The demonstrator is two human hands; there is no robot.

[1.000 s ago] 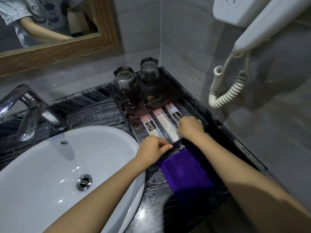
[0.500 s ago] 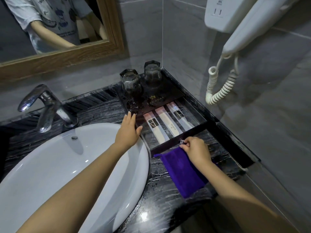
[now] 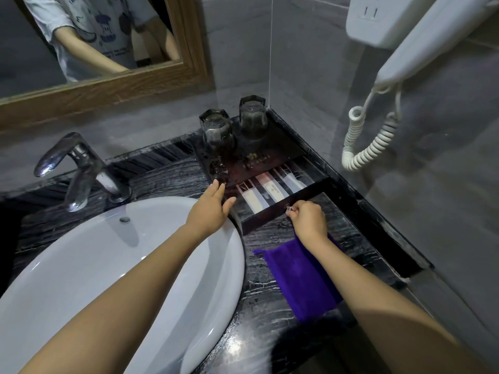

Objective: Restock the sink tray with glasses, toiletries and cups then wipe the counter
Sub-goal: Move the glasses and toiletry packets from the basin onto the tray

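A dark tray (image 3: 272,215) stands in the counter's far right corner. Two upturned glasses (image 3: 217,130) (image 3: 253,118) stand at its back, and three white toiletry packets (image 3: 271,188) lie in its front section. My left hand (image 3: 212,209) rests flat and open against the tray's left edge, beside the basin. My right hand (image 3: 307,221) is closed on the top of a purple cloth (image 3: 299,276), which lies on the black marble counter (image 3: 259,319) just in front of the tray.
A white oval basin (image 3: 108,265) with a chrome tap (image 3: 81,168) fills the left. A wall hairdryer (image 3: 421,44) with a coiled cord (image 3: 370,139) hangs at the right. A wood-framed mirror (image 3: 108,85) shows a person's reflection. Grey tiled walls close the corner.
My left hand let go of the cloth and moved left to the tray's edge, fingers spread. My right hand drew back to the tray's front with the cloth. The view lifted slightly.
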